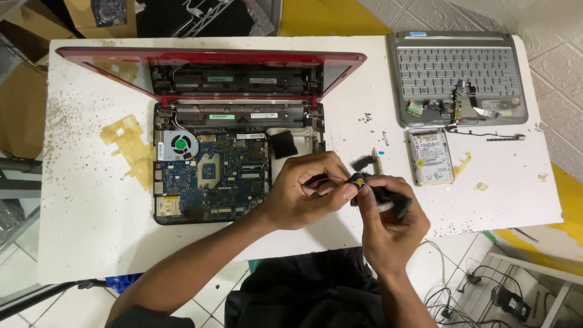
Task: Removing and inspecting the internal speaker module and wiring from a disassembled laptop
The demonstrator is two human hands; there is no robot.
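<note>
Both of your hands are meeting just in front of the opened red laptop (240, 121), whose bare blue circuit board (209, 176) is showing inside the base. Your left hand (303, 191) is curling its fingers closed and pinching the thin red and black wires (322, 180) of a small black part with a brass-coloured tip (359, 180). Your right hand (388, 222) is gripping that same black part, with fingers wrapped round its dark body and thumb pressing near the tip. The part is hovering above the white tabletop (85, 231), just to the right of the laptop's front corner. A round cooling fan with a green hub (180, 144) is sitting at the left rear of the board. To the right of the laptop, a silver hard drive (430, 157) is lying flat on the table, and beyond it a grey keyboard panel (456, 76) is resting with loose small boards and a ribbon cable on its lower edge. Yellowish sticky residue (130, 146) is marking the table to the left of the laptop.
</note>
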